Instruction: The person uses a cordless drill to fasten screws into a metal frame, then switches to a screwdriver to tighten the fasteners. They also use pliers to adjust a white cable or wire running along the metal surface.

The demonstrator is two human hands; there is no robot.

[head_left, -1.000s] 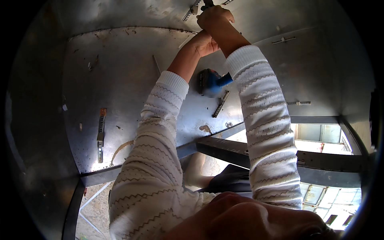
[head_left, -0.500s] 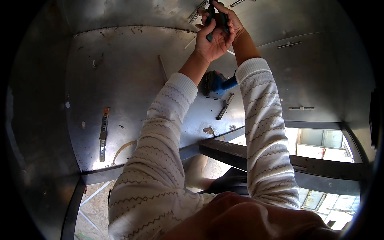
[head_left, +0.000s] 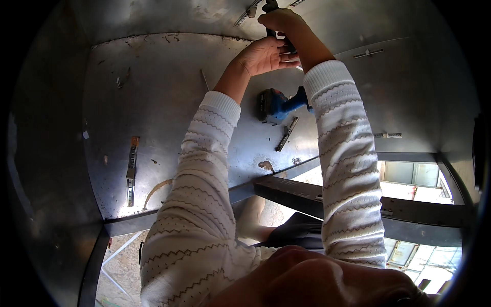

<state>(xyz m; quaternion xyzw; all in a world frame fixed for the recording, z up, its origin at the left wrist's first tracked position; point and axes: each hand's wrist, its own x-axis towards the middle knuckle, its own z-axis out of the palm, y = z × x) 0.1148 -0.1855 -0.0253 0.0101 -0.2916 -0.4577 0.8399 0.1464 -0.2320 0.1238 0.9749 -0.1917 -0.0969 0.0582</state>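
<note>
At the top of the view, my right hand is closed around what look like dark green-handled pliers. The hand covers most of the tool, and its jaws are hard to make out. Just below, my left hand is open, palm showing and fingers stretched out beneath the handles. Whether those fingertips touch the handle, I cannot tell. The nearest fixture to the tool is a slotted metal strip on the far metal wall.
A blue cordless drill with a black battery lies on the metal sheet beyond my forearms. Further slotted strips sit at the left, middle and right. A dark steel beam crosses below my right arm.
My left hand has loosened from the pliers, its fingers straightening as it shifts left and down. The right hand has turned over the tool and stays closed on it.
</note>
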